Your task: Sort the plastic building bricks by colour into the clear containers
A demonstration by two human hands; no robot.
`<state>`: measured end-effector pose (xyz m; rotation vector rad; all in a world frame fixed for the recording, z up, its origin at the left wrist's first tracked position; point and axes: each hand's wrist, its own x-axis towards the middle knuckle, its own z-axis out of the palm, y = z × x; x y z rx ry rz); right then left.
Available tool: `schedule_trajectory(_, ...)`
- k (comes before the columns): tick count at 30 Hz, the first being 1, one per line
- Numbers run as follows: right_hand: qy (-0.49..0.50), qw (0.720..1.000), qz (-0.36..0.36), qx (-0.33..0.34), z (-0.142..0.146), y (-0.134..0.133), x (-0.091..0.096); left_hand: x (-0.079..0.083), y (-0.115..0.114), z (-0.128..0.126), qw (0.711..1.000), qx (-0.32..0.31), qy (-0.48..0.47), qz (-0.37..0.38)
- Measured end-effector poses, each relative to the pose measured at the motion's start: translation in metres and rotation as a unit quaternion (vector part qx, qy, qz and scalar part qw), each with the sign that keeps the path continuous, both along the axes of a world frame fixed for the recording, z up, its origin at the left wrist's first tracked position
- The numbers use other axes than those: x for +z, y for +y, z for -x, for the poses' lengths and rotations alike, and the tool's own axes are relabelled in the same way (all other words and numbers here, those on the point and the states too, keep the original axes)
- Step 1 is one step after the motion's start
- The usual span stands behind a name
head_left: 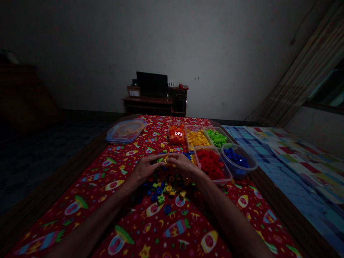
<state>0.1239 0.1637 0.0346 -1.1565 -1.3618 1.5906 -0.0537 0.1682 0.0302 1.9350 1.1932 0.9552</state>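
My left hand (145,168) and my right hand (184,165) meet above a loose pile of toy building blocks (172,179), yellow, blue and green. Their fingertips curl toward each other, with a small yellow block (166,159) between them. My right fingers close on it; what my left fingers grip is too small and dark to make out. Blue wheel-like pieces (154,197) lie nearer me. Just right of my right hand stands a clear box of red blocks (211,163). Part of the pile is hidden under my hands.
Behind that box are clear containers of orange blocks (176,138), yellow blocks (198,138) and green blocks (217,137). A round tub of blue blocks (236,157) sits near the table's right edge. Stacked plastic lids (126,130) lie at the left on the red patterned cloth (102,190).
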Motion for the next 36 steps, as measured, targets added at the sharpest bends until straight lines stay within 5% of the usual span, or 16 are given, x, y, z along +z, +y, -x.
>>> schedule_trajectory(6,-0.05,0.996,-0.071,-0.021,-0.002,-0.005,0.006,-0.002,0.002,-0.002,0.995,-0.025,-0.074,0.058)
schedule_trajectory(13,-0.153,0.968,-0.17,-0.1,-0.025,0.009,0.019,0.006,0.005,0.007,0.998,-0.007,-0.026,0.05)
schedule_trajectory(18,-0.358,0.86,-0.311,-0.188,-0.077,0.055,0.051,0.002,0.012,0.013,0.997,0.009,0.071,0.018)
schedule_trajectory(24,-0.558,0.758,-0.296,-0.159,-0.109,0.086,0.077,-0.006,0.019,0.02,0.993,0.021,0.11,-0.033)
schedule_trajectory(28,-0.526,0.756,-0.366,-0.131,-0.084,0.072,0.07,-0.008,0.025,0.03,0.991,0.039,0.118,-0.046)
schedule_trajectory(32,-0.483,0.775,-0.407,0.019,-0.037,0.049,0.048,-0.017,0.027,0.031,0.987,0.041,0.128,-0.083)
schedule_trajectory(36,-0.495,0.756,-0.42,0.084,0.002,0.038,0.019,-0.034,0.023,0.025,0.969,-0.001,0.17,-0.179)
